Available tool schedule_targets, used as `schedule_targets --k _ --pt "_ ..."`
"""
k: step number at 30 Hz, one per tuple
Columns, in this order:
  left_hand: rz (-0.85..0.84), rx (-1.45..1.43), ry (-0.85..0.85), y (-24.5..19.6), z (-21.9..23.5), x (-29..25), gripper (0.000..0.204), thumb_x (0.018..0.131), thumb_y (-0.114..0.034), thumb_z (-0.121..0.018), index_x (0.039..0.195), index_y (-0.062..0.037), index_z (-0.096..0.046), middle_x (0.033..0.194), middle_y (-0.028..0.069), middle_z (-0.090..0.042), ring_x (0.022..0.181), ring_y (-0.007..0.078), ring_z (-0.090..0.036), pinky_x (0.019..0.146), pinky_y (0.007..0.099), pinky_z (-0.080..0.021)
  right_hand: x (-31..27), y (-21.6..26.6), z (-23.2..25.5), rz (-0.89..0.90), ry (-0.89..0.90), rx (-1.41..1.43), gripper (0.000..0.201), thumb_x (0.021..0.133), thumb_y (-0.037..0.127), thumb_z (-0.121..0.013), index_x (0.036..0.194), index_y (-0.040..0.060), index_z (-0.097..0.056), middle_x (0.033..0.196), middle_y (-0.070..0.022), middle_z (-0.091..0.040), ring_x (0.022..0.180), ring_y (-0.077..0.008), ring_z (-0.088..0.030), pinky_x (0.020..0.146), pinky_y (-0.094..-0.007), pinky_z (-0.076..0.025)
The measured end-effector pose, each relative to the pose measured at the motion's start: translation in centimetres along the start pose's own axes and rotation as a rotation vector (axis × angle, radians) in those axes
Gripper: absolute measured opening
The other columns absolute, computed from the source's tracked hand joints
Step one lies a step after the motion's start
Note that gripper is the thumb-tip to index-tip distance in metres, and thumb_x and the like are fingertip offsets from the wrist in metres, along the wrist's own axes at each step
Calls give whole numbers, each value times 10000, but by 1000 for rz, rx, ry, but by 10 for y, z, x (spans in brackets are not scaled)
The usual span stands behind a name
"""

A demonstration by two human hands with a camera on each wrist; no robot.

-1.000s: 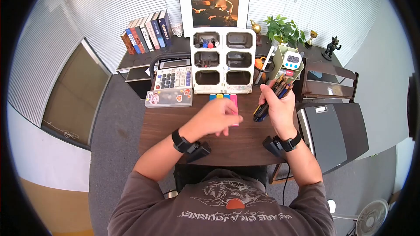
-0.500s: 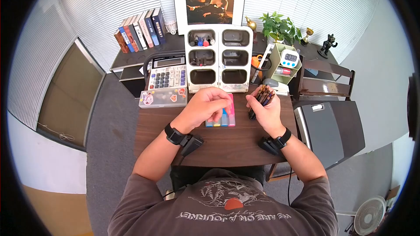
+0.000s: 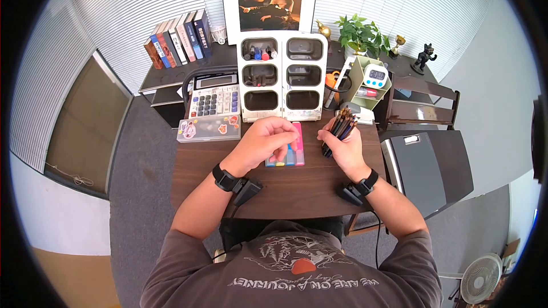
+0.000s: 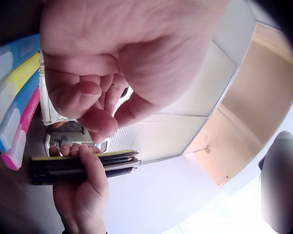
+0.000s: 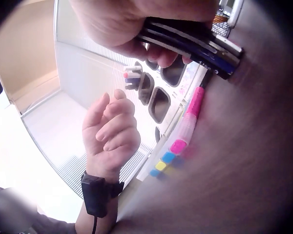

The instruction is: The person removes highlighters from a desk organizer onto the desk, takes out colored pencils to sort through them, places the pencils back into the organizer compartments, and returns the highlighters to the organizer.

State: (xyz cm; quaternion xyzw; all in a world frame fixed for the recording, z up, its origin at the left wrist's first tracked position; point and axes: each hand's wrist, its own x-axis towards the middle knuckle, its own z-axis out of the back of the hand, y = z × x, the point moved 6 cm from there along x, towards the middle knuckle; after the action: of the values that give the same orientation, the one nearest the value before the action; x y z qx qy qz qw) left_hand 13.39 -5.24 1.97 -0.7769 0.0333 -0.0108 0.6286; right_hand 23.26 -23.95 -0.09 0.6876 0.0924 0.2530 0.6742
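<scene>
The right hand (image 3: 349, 149) grips a bundle of pencils (image 3: 344, 124), their tips pointing up and away from the palm. In the left wrist view the pencils (image 4: 78, 166) lie across that hand (image 4: 85, 202), and the right wrist view shows their dark ends (image 5: 200, 46) close above the table. Loosely curled and holding nothing visible, the left hand (image 3: 264, 145) hovers over several highlighters (image 3: 299, 157), partly hiding them. These highlighters (image 4: 27, 114), blue, yellow and pink, lie side by side. Behind them stands a white organizer (image 3: 282, 75) with six compartments; pens or markers (image 3: 262, 55) fill the upper left one.
A sticker-covered case (image 3: 210, 129) and a calculator (image 3: 214, 101) are left of the organizer. To its right are a mesh holder (image 3: 332, 98), a green box (image 3: 359, 88) with a timer (image 3: 375, 76), and a stapler-like white object (image 3: 361, 115). Books (image 3: 181, 40) stand farther back.
The left hand has drawn back left, uncovering more of the highlighters. The right hand has moved slightly left and lower, turning the pencils more upright. The head view has shifted slightly.
</scene>
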Motion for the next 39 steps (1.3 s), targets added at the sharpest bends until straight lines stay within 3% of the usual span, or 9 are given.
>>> schedule_targets --k 10,13,15,18,19,22,28,31,39 --pt "-29 45 34 6 -7 3 152 964 -119 -692 1056 -2 -664 876 50 -703 618 58 -612 482 198 -437 -3 -2 -4 6 63 -69 90 915 42 -713 914 29 -625 813 -24 -685 773 -97 -653 703 -259 -513" --pt "-77 146 3 12 -8 7 228 928 -138 -752 1096 -7 -672 962 53 -705 777 68 -647 629 214 -510 -5 2 -5 -29 54 -44 101 911 41 -712 913 33 -611 781 -21 -667 724 -93 -634 666 -256 -507" --pt "-385 259 26 10 -11 12 256 952 -115 -720 1171 -3 -649 1040 51 -696 808 92 -651 662 235 -540 -6 7 -7 -54 61 -37 114 906 35 -712 904 39 -598 755 -18 -651 689 -92 -620 637 -255 -502" --pt "-425 335 31 -6 -20 12 303 947 -111 -724 1213 5 -634 1076 68 -687 887 119 -661 758 265 -570 -14 22 -26 -148 222 257 91 891 13 -682 914 28 -596 706 -54 -640 591 -139 -632 553 -286 -520" --pt "-424 338 29 -17 -25 10 303 947 -111 -724 1213 5 -634 1076 68 -687 887 119 -661 758 265 -570 -16 33 -31 -147 224 260 91 891 13 -682 914 28 -596 706 -54 -640 591 -139 -632 553 -286 -520" --pt "-5 -148 151 -16 -38 10 337 915 -134 -756 1195 17 -646 1065 116 -706 1002 181 -665 892 360 -552 -27 45 -62 -465 417 529 53 875 -6 -632 881 18 -585 696 -81 -607 543 -212 -625 517 -346 -518" --pt "1 -383 243 -16 -29 17 228 923 -109 -643 1106 24 -664 1181 254 -693 1149 324 -665 973 444 -541 -35 37 -105 -858 702 835 58 899 61 -630 873 43 -581 680 -61 -554 546 -185 -550 519 -324 -437" --pt "32 -455 157 -11 -16 15 165 907 -68 -606 1040 2 -673 1077 233 -722 1154 347 -661 969 462 -542 -30 31 -117 -936 730 877 134 892 127 -678 806 64 -597 690 -39 -554 584 -161 -545 556 -312 -444" --pt "-31 -594 -32 -11 30 8 67 939 -97 -629 991 -57 -621 889 151 -710 999 342 -703 910 487 -561 -28 12 -124 -827 763 598 158 894 126 -707 979 37 -609 781 -82 -653 629 -199 -646 523 -331 -527"
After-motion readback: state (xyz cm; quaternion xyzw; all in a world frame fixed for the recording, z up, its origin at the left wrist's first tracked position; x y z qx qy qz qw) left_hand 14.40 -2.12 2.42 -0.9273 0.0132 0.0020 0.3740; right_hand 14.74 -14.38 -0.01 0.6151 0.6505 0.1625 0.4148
